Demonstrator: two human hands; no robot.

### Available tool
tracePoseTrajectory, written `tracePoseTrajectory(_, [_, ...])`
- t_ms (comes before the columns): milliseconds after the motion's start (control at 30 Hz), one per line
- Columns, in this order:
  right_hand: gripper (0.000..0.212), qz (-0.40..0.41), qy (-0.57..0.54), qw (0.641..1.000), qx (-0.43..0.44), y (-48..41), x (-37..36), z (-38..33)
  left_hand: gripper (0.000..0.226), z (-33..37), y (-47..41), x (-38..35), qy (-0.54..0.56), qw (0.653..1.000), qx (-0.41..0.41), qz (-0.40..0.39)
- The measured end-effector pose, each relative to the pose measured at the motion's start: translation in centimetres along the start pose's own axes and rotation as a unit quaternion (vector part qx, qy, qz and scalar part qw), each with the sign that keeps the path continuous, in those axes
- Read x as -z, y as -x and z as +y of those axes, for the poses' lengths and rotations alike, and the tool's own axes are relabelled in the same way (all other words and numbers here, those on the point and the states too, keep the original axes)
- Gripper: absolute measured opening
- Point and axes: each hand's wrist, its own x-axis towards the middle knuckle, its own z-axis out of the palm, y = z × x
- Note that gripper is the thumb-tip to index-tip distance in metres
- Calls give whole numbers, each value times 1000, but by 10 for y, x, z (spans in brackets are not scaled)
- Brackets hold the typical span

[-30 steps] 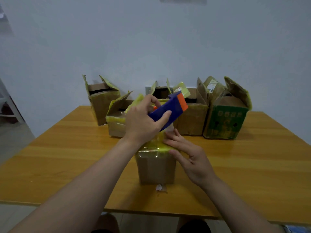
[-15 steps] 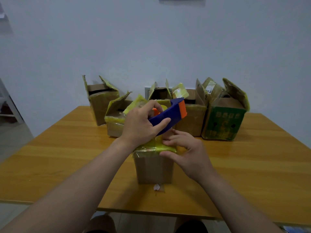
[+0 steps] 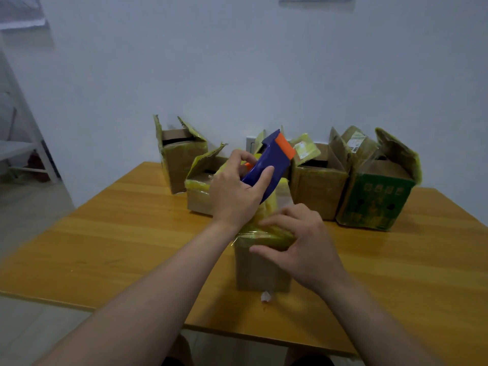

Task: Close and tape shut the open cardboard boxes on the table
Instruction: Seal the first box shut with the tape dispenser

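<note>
A small brown cardboard box stands near the table's front edge, its top covered in yellow tape. My left hand grips a blue tape dispenser with an orange end, tilted up above the box's far side. A strip of yellow tape runs from the dispenser down to the box top. My right hand holds the box's top right corner, thumb on the front face and fingers curled over the taped top.
Several open cardboard boxes stand in a row at the back: a tall one at left, a low one, a brown one and a green-printed one at right. A paper scrap lies before the front box on the wooden table.
My left hand has lifted and tilted the dispenser upward, drawing tape out. My right hand has slid from the top's surface to clasp the box's top front corner.
</note>
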Motion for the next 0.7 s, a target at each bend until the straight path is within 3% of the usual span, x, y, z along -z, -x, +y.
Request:
tracePoseTrajectory(200, [27,1,-53,999,1,-5,-11,-9,35,1,4,5,39,998,41,20])
tracePoseTrajectory(367, [48,-36,39,999,6,-19,-7,-27,34,5,1,16,85,993,73,41])
tracePoseTrajectory(533, [30,15,30,999,34,-12,-24,-28,34,3,-2,36,126,983,118,57])
tracePoseTrajectory(700, [46,31,44,998,12,-16,-21,-31,33,15,0,59,147,978,124,78])
